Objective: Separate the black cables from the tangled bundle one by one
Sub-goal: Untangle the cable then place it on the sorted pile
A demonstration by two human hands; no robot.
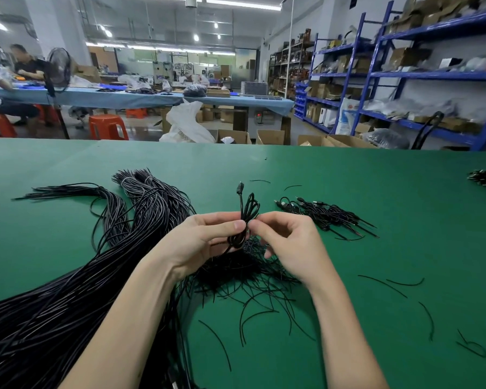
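Together, left hand point(205, 242) and right hand point(286, 242) pinch a coiled black cable point(246, 211) above the tangled bundle point(236, 270).

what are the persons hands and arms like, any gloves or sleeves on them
Both the left hand and the right hand are bare, with no gloves. No rings, watch or wristbands show. Both forearms are uncovered right down to the bottom edge of the picture, so no sleeve is in view. The fingernails look short and unpainted.

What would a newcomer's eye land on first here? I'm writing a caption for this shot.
Centre frame, the left hand and right hand pinch a small coiled black cable above the green table. A huge bundle of black cables sweeps across the left, with a small pile of coiled cables on the right.
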